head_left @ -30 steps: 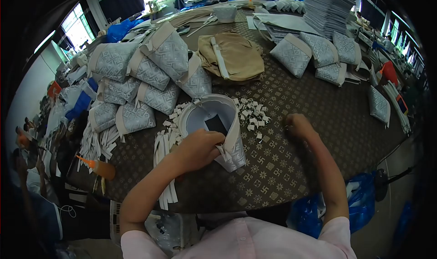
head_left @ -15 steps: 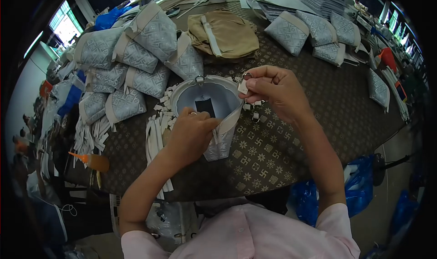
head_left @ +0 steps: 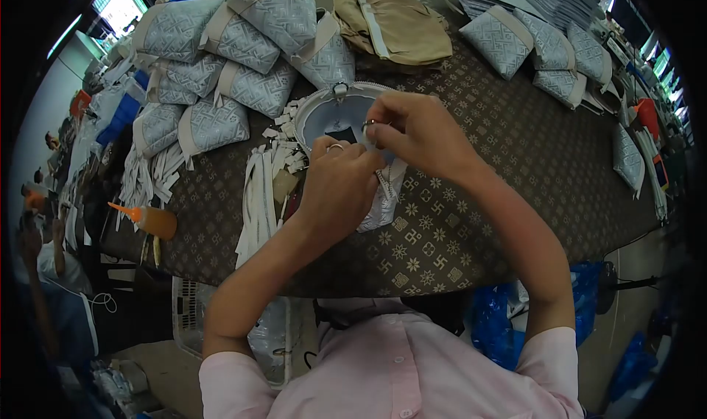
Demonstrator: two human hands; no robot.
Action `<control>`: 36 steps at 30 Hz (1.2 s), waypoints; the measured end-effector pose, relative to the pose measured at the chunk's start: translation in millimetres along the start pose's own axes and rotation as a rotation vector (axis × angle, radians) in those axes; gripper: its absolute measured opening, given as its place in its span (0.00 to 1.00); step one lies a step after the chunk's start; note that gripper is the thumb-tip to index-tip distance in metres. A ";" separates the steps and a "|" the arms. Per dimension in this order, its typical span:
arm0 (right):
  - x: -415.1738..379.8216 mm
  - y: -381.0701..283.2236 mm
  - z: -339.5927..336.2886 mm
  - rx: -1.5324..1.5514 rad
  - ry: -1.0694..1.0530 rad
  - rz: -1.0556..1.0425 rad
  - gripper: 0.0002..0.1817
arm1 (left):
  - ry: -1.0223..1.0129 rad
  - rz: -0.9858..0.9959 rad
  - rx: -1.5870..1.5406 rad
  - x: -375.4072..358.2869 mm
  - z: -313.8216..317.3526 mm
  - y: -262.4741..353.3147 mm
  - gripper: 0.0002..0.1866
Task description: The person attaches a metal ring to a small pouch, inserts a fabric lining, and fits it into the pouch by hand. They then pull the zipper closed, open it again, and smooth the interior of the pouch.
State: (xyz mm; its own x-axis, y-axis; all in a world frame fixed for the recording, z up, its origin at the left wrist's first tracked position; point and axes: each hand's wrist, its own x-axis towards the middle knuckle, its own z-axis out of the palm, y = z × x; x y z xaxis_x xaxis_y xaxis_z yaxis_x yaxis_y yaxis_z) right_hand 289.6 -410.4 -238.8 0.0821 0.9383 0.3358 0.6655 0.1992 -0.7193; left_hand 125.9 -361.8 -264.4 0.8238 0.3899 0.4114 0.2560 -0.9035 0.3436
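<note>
Our left hand (head_left: 342, 187) held the open pouch (head_left: 380, 214) near five o'clock; our right hand (head_left: 421, 133), grip narrow, pinched a metal ring (head_left: 367, 124).

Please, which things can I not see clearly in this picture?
Head view: dark patch inside the open pouch, partly covered by the left hand.
Head view: small ring piece, mostly covered by the right hand; too small for detail.
Head view: left fingertips, hidden behind the hand's back.
Head view: grey stack, cut off by the top edge.
</note>
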 end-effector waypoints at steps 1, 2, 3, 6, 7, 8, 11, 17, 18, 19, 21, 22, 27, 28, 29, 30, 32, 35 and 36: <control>-1.1 1.0 2.0 0.002 -0.004 0.008 0.05 | -0.005 -0.004 -0.007 -2.5 2.6 -1.3 0.08; -2.8 0.9 3.8 -0.078 -0.033 -0.019 0.05 | 0.070 0.014 0.069 -6.0 5.1 -2.6 0.08; -3.9 0.8 5.0 -0.158 -0.064 -0.048 0.04 | 0.148 0.029 0.146 -8.9 7.7 -3.7 0.09; -5.8 -1.2 4.8 -0.079 -0.094 0.010 0.04 | 0.229 -0.003 0.151 -16.3 13.5 0.2 0.10; -5.7 -2.2 5.0 -0.075 -0.105 0.019 0.04 | 0.223 -0.014 0.144 -18.8 16.6 0.4 0.10; -5.5 -3.0 4.4 -0.061 -0.110 0.034 0.04 | 0.259 -0.035 0.120 -20.6 19.8 0.8 0.10; -6.2 -3.5 5.3 -0.055 -0.109 0.043 0.03 | 0.270 -0.054 0.086 -24.4 22.4 -2.1 0.14; -6.8 -8.6 6.9 -0.117 -0.141 0.039 0.04 | 0.282 -0.159 -0.193 -22.3 12.1 -2.7 0.39; -7.4 -7.8 7.4 -0.109 -0.134 0.010 0.05 | 0.271 -0.115 -0.150 -22.4 12.7 -4.5 0.44; -7.5 -7.6 6.8 -0.110 -0.135 0.013 0.05 | 0.269 -0.115 -0.153 -21.8 13.0 -5.1 0.44; -7.3 -7.3 4.4 -0.103 -0.165 -0.021 0.05 | 0.272 -0.088 -0.127 -20.4 13.9 -5.5 0.43; -7.7 -6.7 4.3 -0.105 -0.164 -0.018 0.05 | 0.271 -0.087 -0.130 -19.6 14.6 -6.4 0.43; -6.6 -4.6 3.8 -0.106 -0.199 -0.044 0.05 | 0.244 -0.075 -0.110 -17.5 13.3 -6.4 0.42; -6.0 -3.3 3.5 -0.108 -0.199 -0.047 0.05 | 0.248 -0.074 -0.109 -17.2 12.7 -6.7 0.42; -5.1 -1.1 3.2 -0.094 -0.222 -0.038 0.05 | 0.242 -0.067 -0.115 -17.2 12.3 -7.2 0.41; -4.4 0.5 2.9 -0.078 -0.243 -0.028 0.05 | 0.234 -0.059 -0.121 -17.3 11.9 -7.4 0.41; -3.2 2.4 1.5 -0.053 -0.263 -0.013 0.05 | 0.203 -0.045 -0.097 -15.3 7.2 -5.6 0.39; -2.2 -2.1 -3.0 -0.042 -0.309 0.044 0.04 | 0.185 -0.019 -0.057 -13.6 6.9 -5.4 0.37; -2.0 -3.9 -4.5 -0.051 -0.337 0.088 0.04 | 0.193 -0.008 -0.040 -13.2 7.1 -5.6 0.37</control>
State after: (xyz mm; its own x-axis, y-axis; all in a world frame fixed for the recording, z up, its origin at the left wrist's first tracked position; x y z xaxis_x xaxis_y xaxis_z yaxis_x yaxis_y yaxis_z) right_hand 290.1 -414.3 -233.9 -0.1030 0.9935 0.0486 0.7038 0.1073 -0.7022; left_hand 117.2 -363.2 -277.7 0.7087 0.4274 0.5613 0.2386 -0.8939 0.3794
